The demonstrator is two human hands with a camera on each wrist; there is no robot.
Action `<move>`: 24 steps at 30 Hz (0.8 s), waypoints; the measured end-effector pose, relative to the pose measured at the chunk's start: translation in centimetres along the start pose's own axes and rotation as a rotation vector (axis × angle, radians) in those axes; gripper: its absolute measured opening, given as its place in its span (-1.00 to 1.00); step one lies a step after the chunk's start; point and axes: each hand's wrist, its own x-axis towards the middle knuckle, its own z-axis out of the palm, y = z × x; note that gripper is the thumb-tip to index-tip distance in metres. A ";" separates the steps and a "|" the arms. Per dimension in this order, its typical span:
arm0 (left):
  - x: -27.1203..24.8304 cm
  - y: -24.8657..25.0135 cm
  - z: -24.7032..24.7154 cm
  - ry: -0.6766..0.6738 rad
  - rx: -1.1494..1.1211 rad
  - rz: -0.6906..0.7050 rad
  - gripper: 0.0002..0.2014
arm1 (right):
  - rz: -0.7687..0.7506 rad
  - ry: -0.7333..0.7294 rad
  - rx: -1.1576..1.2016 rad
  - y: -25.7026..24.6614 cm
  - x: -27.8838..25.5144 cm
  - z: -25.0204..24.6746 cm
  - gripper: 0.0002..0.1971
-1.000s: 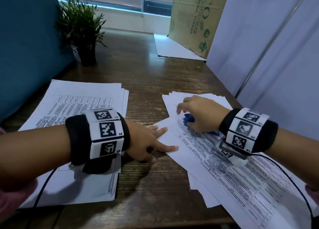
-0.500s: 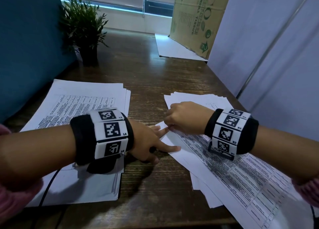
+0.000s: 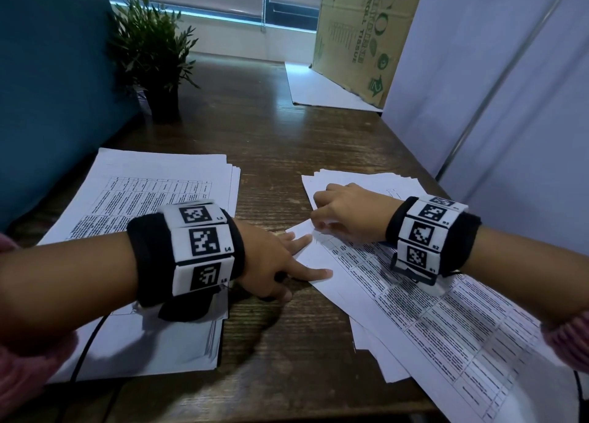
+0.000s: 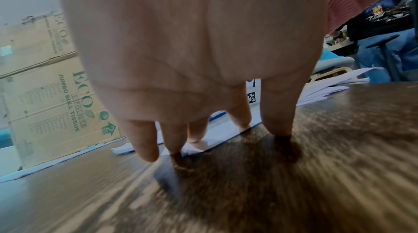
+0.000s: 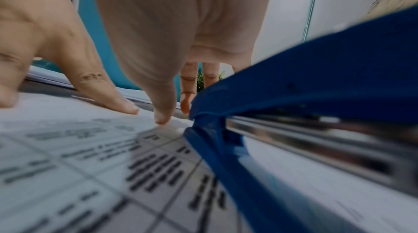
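Stapling the corner of a printed sheet is the work in hand.

Head view: the right hand (image 3: pixel 347 214) is bunched over the far corner of the printed sheet (image 3: pixel 414 311), with the tool hidden under the palm. The left hand (image 3: pixel 271 263) is flat, its fingers (image 3: pixel 314 273) straight and pressing the sheet's left edge to the bench (image 3: pixel 287 148). The sheet lies askew on looser pages, its long axis running from that corner toward the bench's near right edge. A second pile of papers (image 3: pixel 153 193) sits well apart on the left, with bare wood between. A potted plant (image 3: pixel 153 50) and a cardboard box (image 3: pixel 357 34) stand far back.

Left wrist view: the left hand (image 4: pixel 192 40) is spread, fingertips down on the sheet (image 4: pixel 217 129) at its edge. The thumb (image 4: pixel 280 120) rests on the bench (image 4: pixel 271 192), with open wood to the near side.

Right wrist view: the blue stapler (image 5: pixel 316 76) lies under the right palm, long axis running from the wrist toward the corner. The sheet (image 5: pixel 90 156) seems to sit inside its mouth, though blur makes this uncertain. The right hand's grip is around the stapler. One left-hand finger (image 5: pixel 108 97) presses the sheet just beside the stapler's nose, so a downward squeeze has little room on that side.
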 end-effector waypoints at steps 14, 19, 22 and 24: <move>-0.2 0.2 -0.1 0.002 -0.003 -0.005 -0.39 | 0.159 -0.134 0.157 -0.7 0.6 -1.0 -0.89; -0.2 0.3 -0.3 -0.001 -0.004 -0.008 -0.38 | 0.081 -0.170 -0.054 -1.4 1.2 -0.9 -0.82; -0.2 0.2 -0.3 0.003 -0.005 -0.003 -0.38 | 0.019 -0.178 -0.118 -1.8 1.5 -1.1 -0.76; -0.2 0.2 -0.3 0.003 -0.003 -0.006 -0.38 | 0.002 -0.188 -0.116 -1.9 1.9 -1.4 -0.75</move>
